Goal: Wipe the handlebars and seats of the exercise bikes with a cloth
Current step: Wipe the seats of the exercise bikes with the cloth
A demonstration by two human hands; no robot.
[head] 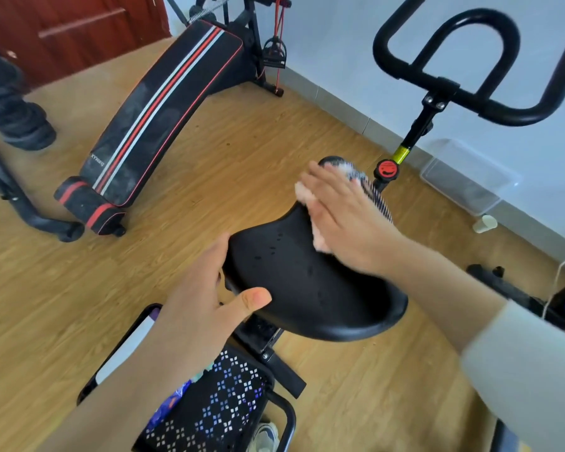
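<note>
Wood-laminate floor (209,151) backdrop: right hand (346,223) fingers (322,181) flat, pale cloth (307,194) beneath them on black plastic bike seat (307,288); left hand (206,301) grips seat edge.

So the black moulded bike seat (313,288) sits dead centre, black looped handlebars (447,83) beyond it to the right, padded striped sit-up bench (163,109) off back-left, black perforated metal basket (216,409) just below it.

Single head cam, wide-angle, looks forward-down, close over bike seat (313,288) (both forearms in frame).
</note>
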